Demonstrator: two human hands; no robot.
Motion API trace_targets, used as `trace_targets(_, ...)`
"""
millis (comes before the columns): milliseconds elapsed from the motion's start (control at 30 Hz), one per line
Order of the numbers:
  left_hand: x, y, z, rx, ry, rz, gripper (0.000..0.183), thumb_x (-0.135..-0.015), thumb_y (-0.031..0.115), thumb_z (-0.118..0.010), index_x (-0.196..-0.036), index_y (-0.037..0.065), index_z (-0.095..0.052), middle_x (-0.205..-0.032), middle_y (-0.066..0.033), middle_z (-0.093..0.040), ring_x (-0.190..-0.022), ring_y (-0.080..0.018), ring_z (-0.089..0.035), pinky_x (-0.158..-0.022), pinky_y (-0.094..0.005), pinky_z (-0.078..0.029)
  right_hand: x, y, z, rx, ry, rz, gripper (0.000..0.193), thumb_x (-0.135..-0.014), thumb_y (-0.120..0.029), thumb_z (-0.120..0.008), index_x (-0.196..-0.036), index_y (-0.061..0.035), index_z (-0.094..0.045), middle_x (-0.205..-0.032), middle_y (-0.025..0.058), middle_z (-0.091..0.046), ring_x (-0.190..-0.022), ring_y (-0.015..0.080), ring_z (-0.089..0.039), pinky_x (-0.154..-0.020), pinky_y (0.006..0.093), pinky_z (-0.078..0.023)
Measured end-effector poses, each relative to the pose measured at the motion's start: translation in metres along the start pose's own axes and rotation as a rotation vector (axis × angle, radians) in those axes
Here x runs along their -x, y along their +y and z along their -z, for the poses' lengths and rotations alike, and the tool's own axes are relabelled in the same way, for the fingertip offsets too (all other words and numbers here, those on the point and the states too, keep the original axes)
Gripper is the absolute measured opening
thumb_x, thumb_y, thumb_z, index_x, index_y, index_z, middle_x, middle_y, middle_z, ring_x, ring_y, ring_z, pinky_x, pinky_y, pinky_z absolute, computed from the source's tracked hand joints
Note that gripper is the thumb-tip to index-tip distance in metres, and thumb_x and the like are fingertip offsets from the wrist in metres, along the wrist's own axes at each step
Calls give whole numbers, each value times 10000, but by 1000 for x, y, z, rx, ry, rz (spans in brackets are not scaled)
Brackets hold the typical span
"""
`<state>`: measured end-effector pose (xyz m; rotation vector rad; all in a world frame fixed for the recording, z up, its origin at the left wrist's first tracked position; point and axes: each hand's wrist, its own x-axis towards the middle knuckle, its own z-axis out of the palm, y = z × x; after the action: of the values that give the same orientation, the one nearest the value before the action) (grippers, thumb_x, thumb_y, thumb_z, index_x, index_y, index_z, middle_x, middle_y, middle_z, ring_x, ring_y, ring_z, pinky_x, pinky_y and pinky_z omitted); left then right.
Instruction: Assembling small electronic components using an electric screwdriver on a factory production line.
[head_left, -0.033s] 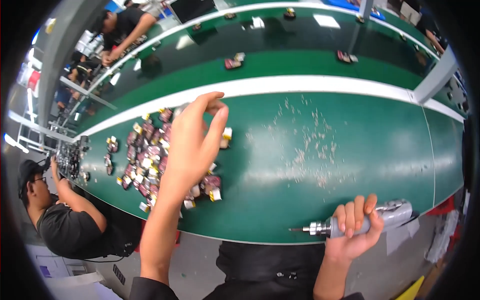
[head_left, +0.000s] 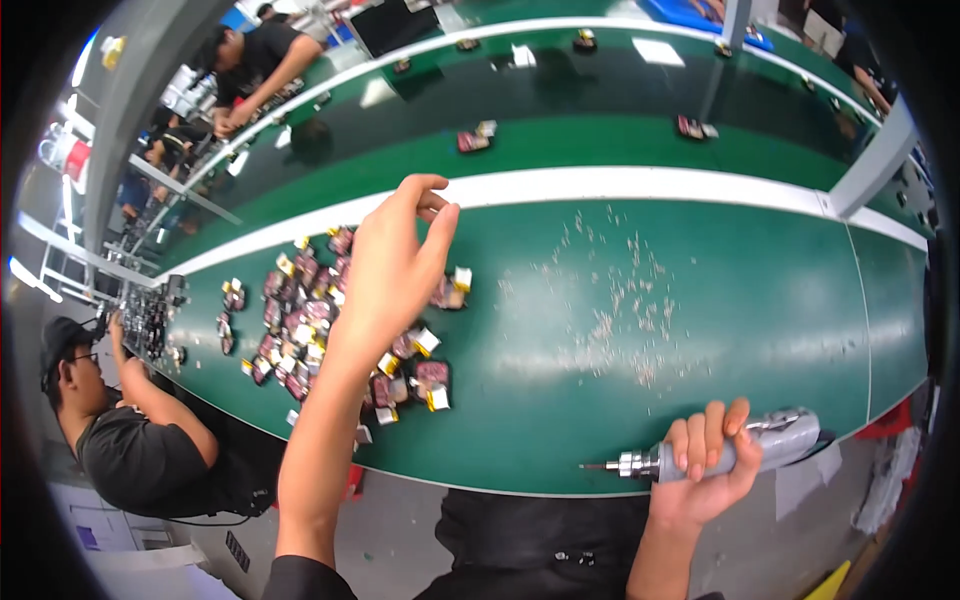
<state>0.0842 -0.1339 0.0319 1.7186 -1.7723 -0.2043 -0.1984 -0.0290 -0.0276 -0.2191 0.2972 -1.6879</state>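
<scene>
My left hand (head_left: 395, 255) reaches over the right part of a pile of small dark red and black parts with white and yellow tabs (head_left: 290, 345). Its thumb stands apart from the bent fingers, and nothing shows between them. The hand and forearm hide some of the pile. Near the table's front edge, my right hand (head_left: 708, 455) is wrapped round a grey electric screwdriver (head_left: 790, 440). The tool lies nearly level, its thin bit pointing left. Many tiny loose pieces, seemingly screws (head_left: 640, 300), are scattered on the green table (head_left: 780, 290) beyond the tool.
A white rail (head_left: 640, 183) borders the far side, with a dark green line behind it carrying several similar parts (head_left: 475, 138). At the left, a person in black (head_left: 145, 435) works beside heaped dark items. A grey post (head_left: 880, 160) rises at the far right.
The view has shifted slightly. My left hand has moved a little farther away across the pile. My right hand keeps its hold on the screwdriver in about the same place.
</scene>
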Motion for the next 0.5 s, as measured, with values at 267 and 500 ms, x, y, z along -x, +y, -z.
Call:
trace_targets(267,-113,-64,-65,-445,-18,99,468,-841,294,-675,-1166,-13,-536,-1017,-239,-624,-970,-404,-614,-843,-463,-499,4,-6,8,51,2,-64,122,-920,-146,-458,-849,-64,-402,-583,25,-370,-424,120,-375,-470,298,-397)
trace_targets(500,-122,-82,-67,-565,-107,-214,341,-884,96,-592,-1184,-51,-525,-1111,-245,-560,-1066,-381,-530,-849,-450,-522,5,-7,8,16,43,-113,141,-915,-158,-453,-826,-70,-388,-592,32,-377,-430,132,-380,-483,319,-406)
